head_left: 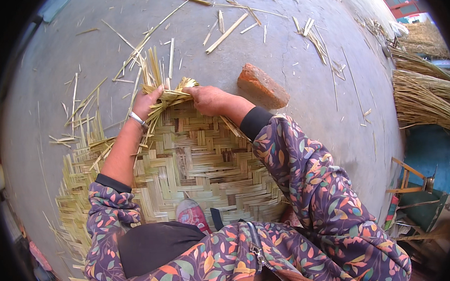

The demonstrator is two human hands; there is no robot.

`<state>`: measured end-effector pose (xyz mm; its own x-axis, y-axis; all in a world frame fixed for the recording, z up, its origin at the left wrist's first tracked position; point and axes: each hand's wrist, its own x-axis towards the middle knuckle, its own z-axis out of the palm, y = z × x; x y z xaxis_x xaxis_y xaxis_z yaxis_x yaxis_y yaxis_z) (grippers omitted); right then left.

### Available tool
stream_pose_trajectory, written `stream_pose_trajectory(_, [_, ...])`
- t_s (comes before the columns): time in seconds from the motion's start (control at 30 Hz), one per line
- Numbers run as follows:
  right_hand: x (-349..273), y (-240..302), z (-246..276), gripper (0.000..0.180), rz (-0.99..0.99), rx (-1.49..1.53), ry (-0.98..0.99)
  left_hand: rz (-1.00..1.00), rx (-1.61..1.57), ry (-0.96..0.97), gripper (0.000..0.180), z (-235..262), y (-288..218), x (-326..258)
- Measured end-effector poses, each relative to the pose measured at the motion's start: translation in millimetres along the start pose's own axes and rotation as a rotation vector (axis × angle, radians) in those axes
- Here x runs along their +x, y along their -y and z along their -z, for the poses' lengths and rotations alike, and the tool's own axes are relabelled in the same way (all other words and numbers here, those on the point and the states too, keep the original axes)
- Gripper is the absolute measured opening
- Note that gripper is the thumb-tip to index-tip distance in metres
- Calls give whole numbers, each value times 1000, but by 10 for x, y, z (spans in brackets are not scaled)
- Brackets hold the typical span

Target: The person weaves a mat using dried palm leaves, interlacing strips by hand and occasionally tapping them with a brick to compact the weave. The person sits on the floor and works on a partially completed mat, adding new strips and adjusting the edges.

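Note:
A woven reed mat (200, 157) in a zigzag pattern lies on the floor below me, under my shoe. Its far edge is bunched and folded upward, and loose reed strips (154, 68) stick up from it. My left hand (146, 102) is closed on the strips at the left of that edge, thumb on top. At the right of the same edge, my right hand (207, 99) pinches the folded strips (185, 85). Its fingertips are partly hidden under the weave.
A broken red brick (263, 86) lies right of my right hand. Reed scraps (227, 33) are scattered over the grey concrete floor (316, 141). Bundles of reeds (426, 97) are stacked at the far right, above a wooden frame (407, 176). My shoe (192, 215) rests on the mat.

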<state>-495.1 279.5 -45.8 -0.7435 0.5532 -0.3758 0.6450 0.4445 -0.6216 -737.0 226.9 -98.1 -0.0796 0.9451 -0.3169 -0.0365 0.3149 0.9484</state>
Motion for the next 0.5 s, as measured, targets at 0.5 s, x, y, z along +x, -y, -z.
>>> stream_pose_trajectory(0.5, [-55, -31, 167, 62, -73, 200, -34, -53, 158, -11, 31, -139, -239, -178])
